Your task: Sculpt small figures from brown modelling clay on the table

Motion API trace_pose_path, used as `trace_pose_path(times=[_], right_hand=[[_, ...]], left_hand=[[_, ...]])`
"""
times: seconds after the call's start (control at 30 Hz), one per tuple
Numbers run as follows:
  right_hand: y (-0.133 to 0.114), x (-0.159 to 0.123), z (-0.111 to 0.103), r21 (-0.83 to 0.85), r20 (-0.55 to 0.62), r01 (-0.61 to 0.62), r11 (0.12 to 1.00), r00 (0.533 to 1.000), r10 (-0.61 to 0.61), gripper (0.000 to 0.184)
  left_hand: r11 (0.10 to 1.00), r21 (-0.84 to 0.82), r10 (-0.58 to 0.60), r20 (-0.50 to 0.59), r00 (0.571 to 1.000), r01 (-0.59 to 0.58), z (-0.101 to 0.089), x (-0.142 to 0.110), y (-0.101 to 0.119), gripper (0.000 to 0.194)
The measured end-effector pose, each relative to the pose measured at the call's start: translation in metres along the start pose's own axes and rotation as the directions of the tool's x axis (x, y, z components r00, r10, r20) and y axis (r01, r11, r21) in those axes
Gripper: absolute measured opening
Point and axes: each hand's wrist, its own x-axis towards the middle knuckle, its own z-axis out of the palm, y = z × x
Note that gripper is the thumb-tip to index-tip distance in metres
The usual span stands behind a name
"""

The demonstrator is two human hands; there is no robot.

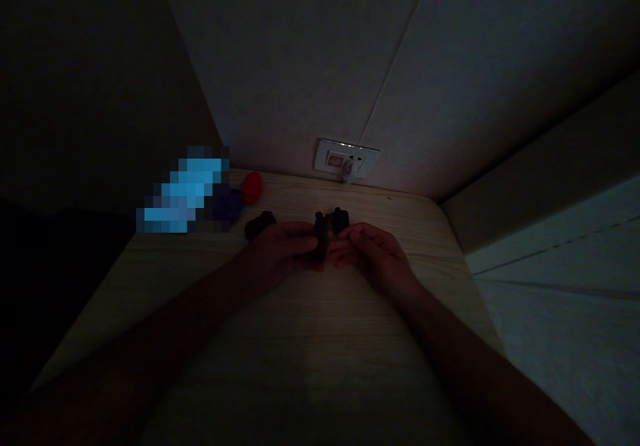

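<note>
In dim light, my left hand [280,249] is closed around a small dark object [321,236] with a knob on top; its kind does not show. My right hand [377,253] is just to the right, thumb and fingertips pressed together. Whatever that pinch may hold is too dark to make out. Just beyond the right fingertips is another small black piece [341,219]; I cannot tell whether they touch it. A dark lump [261,225] lies on the wooden tabletop [310,353], behind my left hand.
A red rounded thing [251,187] and a dark blue item [227,205] sit at the back left, beside a bright blurred-out patch [185,193]. A wall socket [347,157] with a red switch and a plug is behind the table. A pale panel [565,246] borders the right.
</note>
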Motion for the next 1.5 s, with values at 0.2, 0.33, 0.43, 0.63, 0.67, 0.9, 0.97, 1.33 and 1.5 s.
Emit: trace_pose_path(times=[0.2, 0.33, 0.43, 0.63, 0.67, 0.9, 0.97, 1.33, 1.5], right_hand=[[0.001, -0.004, 0.002, -0.215, -0.103, 0.092, 0.972, 0.988, -0.117, 0.026], [0.0, -0.008, 0.007, -0.28, -0.127, 0.13, 0.951, 0.977, -0.171, 0.02], [0.0, -0.009, 0.01, -0.239, -0.128, 0.138, 0.961, 0.977, -0.172, 0.025], [0.001, -0.01, 0.011, -0.224, -0.173, 0.119, 0.967, 0.972, -0.16, 0.019], [0.001, -0.01, 0.011, -0.22, -0.176, 0.124, 0.968, 0.971, -0.164, 0.018], [0.001, -0.009, 0.013, -0.229, -0.16, 0.165, 0.959, 0.966, -0.204, 0.014], [0.001, -0.009, 0.013, -0.226, -0.15, 0.173, 0.958, 0.966, -0.21, 0.012], [0.002, -0.011, 0.009, -0.256, -0.136, 0.176, 0.951, 0.967, -0.215, 0.014], [0.004, -0.01, 0.011, -0.253, -0.165, 0.158, 0.954, 0.965, -0.203, 0.012]], left_hand=[[1.0, 0.03, 0.011, -0.03, 1.0, -0.01, 0.001, 0.0, -0.001, 0.023], [0.998, 0.06, 0.03, -0.036, 0.999, -0.028, 0.003, -0.001, -0.002, 0.023], [0.99, 0.134, 0.045, -0.011, 0.999, -0.043, 0.003, -0.002, -0.003, 0.023], [0.945, 0.314, 0.096, 0.002, 0.995, -0.091, 0.0, -0.002, -0.003, 0.023], [0.938, 0.335, 0.098, -0.001, 0.995, -0.092, -0.001, -0.002, -0.004, 0.024], [0.915, 0.391, 0.104, 0.001, 0.995, -0.096, -0.001, -0.002, -0.002, 0.025], [0.918, 0.387, 0.093, -0.006, 0.996, -0.083, 0.001, -0.002, -0.001, 0.023], [0.911, 0.403, 0.107, -0.033, 0.994, -0.085, -0.001, -0.003, -0.002, 0.026], [0.915, 0.396, 0.104, -0.048, 0.993, -0.077, 0.0, -0.003, -0.001, 0.028]])
